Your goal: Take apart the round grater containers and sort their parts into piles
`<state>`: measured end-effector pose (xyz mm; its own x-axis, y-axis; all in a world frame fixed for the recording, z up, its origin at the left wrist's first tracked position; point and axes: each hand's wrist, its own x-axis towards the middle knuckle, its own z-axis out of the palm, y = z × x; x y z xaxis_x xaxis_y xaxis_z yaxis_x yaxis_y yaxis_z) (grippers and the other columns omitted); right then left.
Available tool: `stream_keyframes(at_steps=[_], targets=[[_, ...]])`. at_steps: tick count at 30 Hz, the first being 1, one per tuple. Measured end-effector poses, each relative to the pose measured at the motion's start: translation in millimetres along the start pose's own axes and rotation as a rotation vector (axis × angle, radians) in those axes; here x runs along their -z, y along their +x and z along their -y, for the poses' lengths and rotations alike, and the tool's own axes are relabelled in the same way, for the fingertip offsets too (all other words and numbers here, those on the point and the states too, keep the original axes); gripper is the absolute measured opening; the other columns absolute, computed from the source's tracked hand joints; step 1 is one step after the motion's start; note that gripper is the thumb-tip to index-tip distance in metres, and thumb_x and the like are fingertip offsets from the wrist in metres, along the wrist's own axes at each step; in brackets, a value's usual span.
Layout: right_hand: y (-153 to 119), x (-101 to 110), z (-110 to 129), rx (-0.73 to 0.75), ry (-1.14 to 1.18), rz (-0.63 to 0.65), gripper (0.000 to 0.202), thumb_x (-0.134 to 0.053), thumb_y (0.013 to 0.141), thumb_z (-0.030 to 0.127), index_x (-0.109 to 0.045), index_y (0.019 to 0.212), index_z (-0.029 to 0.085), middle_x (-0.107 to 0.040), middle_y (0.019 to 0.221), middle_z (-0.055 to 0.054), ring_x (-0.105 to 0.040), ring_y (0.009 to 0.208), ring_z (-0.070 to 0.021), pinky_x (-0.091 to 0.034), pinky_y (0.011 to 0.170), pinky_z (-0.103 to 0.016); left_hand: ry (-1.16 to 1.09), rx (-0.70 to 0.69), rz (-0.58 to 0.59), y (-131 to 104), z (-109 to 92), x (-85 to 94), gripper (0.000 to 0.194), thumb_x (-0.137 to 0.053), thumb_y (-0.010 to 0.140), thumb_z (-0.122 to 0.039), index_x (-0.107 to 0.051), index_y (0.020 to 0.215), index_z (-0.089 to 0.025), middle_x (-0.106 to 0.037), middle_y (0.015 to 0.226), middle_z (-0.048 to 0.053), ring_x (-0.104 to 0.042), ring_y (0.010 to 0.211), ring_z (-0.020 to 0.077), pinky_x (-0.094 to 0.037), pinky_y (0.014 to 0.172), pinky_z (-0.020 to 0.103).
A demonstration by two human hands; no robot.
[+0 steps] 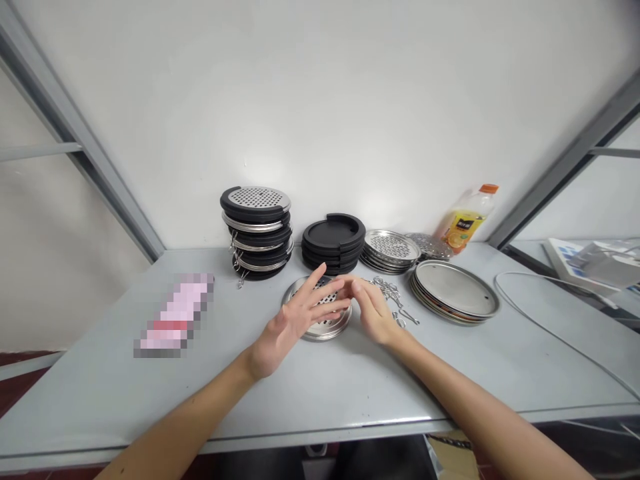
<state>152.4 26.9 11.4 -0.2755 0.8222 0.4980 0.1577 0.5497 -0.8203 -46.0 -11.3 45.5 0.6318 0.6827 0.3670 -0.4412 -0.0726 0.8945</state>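
Observation:
My left hand (303,317) is held above the table, its fingers spread and pointing right, with nothing in it. Opposite it, my right hand (373,307) has its fingers bent toward the left fingertips; the two hands meet or overlap there, and some right fingers are partly hidden. I see nothing held in it. Beneath both hands lies a round perforated metal plate (327,330) with a raised rim, perhaps a small stack, partly covered by my fingers. Just beyond my right hand is a pile of small metal clasps and rings (387,290).
Behind stand a tall stack of black holders with perforated plates (257,230), black round holders (334,240), perforated discs (393,247) and an orange-capped juice bottle (465,220). Plain metal discs (455,290) sit right, near a white cable (545,323). A blurred pink object (177,310) lies left.

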Motion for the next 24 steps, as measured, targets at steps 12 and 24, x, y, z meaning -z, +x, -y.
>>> stream_keyframes(at_steps=[12,24], targets=[[7.3,4.9,-11.9,0.062,-0.495,0.035,0.025,-0.049,0.089,0.025,-0.06,0.11,0.018,-0.065,0.107,-0.01,-0.061,0.096,-0.023,-0.049,0.085,-0.039,-0.338,0.032,-0.102,3.0,-6.7,5.1,0.083,-0.028,0.084,-0.073,-0.02,0.15,-0.023,-0.038,0.149,0.014,-0.037,0.135,0.0392,-0.019,0.111,0.058],[1.2,6.0,-15.7,0.12,-0.601,0.504,0.092,-0.068,0.068,0.066,-0.038,0.142,0.02,-0.029,0.152,-0.017,-0.022,0.142,-0.0365,-0.03,0.11,-0.056,-0.539,0.075,-0.17,5.2,-12.0,8.5,0.087,-0.019,0.084,-0.075,-0.021,0.149,-0.018,-0.048,0.14,0.019,-0.038,0.135,0.0378,-0.016,0.111,0.056]])
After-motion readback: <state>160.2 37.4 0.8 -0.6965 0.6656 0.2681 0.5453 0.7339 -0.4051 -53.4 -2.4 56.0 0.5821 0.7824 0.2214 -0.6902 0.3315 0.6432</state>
